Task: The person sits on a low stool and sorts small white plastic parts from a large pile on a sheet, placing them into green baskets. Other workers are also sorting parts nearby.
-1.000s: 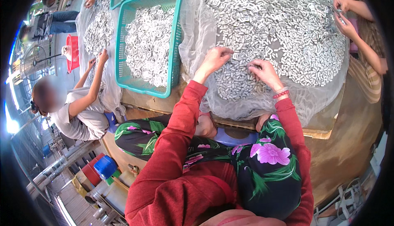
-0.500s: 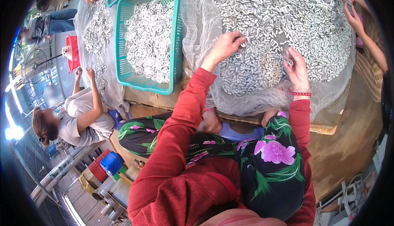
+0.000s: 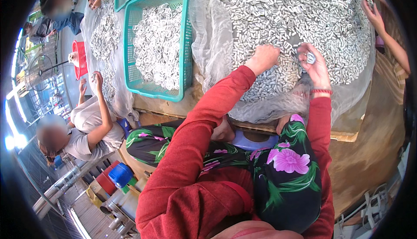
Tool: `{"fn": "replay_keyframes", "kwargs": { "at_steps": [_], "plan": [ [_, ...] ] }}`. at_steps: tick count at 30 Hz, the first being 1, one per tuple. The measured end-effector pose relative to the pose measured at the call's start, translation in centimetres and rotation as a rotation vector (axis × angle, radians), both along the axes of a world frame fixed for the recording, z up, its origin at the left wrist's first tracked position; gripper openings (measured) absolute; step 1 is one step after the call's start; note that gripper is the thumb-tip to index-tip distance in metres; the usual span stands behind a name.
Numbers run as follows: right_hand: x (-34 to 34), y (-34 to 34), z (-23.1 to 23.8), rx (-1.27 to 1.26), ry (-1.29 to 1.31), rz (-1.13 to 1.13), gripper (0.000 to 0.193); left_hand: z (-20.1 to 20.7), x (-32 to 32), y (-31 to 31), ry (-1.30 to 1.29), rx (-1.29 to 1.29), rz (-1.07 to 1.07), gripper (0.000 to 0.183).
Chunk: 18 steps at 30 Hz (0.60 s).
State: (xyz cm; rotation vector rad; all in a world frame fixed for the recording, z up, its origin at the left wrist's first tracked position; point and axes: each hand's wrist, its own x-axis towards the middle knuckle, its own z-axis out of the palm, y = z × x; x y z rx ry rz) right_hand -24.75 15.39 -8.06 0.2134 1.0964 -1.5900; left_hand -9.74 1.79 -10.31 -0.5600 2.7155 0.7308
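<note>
A wide heap of small silver-grey metal pieces (image 3: 256,19) covers the low table in front of me; many look like slotted buckles. My left hand (image 3: 266,59) is closed low over the heap, knuckles up. Whatever its fingers hold, if anything, is hidden. A little to its right, my right hand (image 3: 316,67), with a red beaded bracelet at the wrist, is curled palm up around a small silver buckle (image 3: 311,58). Left of the heap stands a green plastic basket (image 3: 187,43) full of pale, slotted buckles (image 3: 158,48).
Sheer netting (image 3: 213,34) lies under the heap. At the right edge, another person's hands (image 3: 371,6) hold a small piece. A seated person (image 3: 93,126) works at a narrower heap on the left, near a red basket (image 3: 80,59). A blue stool (image 3: 254,140) is beneath the table's front edge.
My left hand has moved right and slightly down, away from the green basket and nearer my right hand. My right hand has turned slightly, so the buckle in it shows more.
</note>
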Motion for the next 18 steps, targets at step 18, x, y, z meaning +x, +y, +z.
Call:
{"fn": "replay_keyframes", "kwargs": {
  "at_steps": [18],
  "plan": [
    [3.6,-1.6,-3.0,-0.272,0.136,0.032,0.011,6.4,8.4,-6.7,0.747,1.808,0.511,0.021]
  ]
}}
